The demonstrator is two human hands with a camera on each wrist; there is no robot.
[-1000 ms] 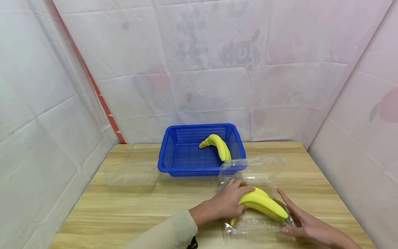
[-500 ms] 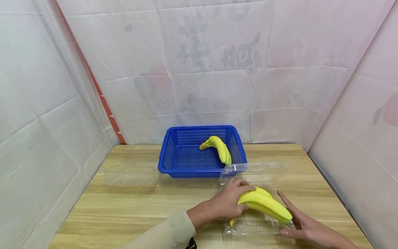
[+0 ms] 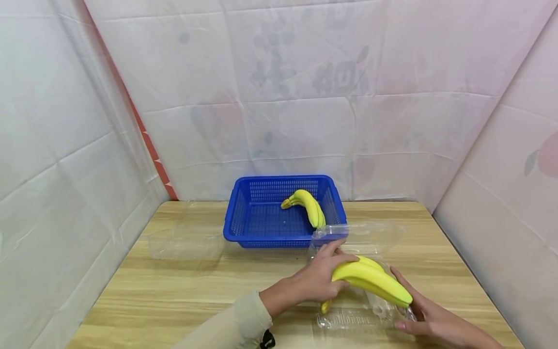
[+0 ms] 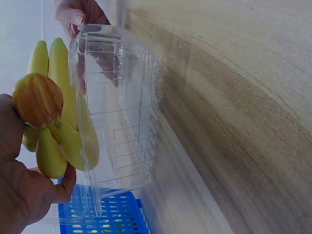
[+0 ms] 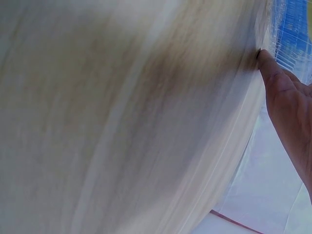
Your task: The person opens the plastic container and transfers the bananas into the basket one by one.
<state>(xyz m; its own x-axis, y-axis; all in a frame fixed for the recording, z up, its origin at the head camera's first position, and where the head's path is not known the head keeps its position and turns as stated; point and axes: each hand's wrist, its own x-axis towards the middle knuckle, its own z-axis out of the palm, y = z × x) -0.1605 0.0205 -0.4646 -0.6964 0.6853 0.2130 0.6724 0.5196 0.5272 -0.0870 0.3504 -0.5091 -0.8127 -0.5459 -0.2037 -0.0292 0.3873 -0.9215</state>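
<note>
My left hand [image 3: 320, 277] grips a bunch of yellow bananas [image 3: 372, 278] near its brown stem end, holding it tilted over an opened clear plastic clamshell box [image 3: 350, 317]. In the left wrist view the banana bunch [image 4: 61, 92] lies at the rim of the clear box [image 4: 122, 107], partly above it. My right hand [image 3: 420, 308] holds the box's right end, thumb at the front and fingers behind. The box's raised lid [image 3: 362, 237] leans back beside the basket. In the right wrist view only part of the right hand [image 5: 287, 102] shows; its grip is hidden there.
A blue plastic basket [image 3: 261, 237] stands at the back of the wooden table [image 3: 196, 291] with another banana bunch [image 3: 308, 206] inside. Left of it sits a second clear plastic box [image 3: 183, 247]. White sheets [image 3: 283, 121] enclose the back and sides.
The banana bunch in my left hand has shifted slightly up and to the right over the box. My right hand has stayed at the box's right end.
</note>
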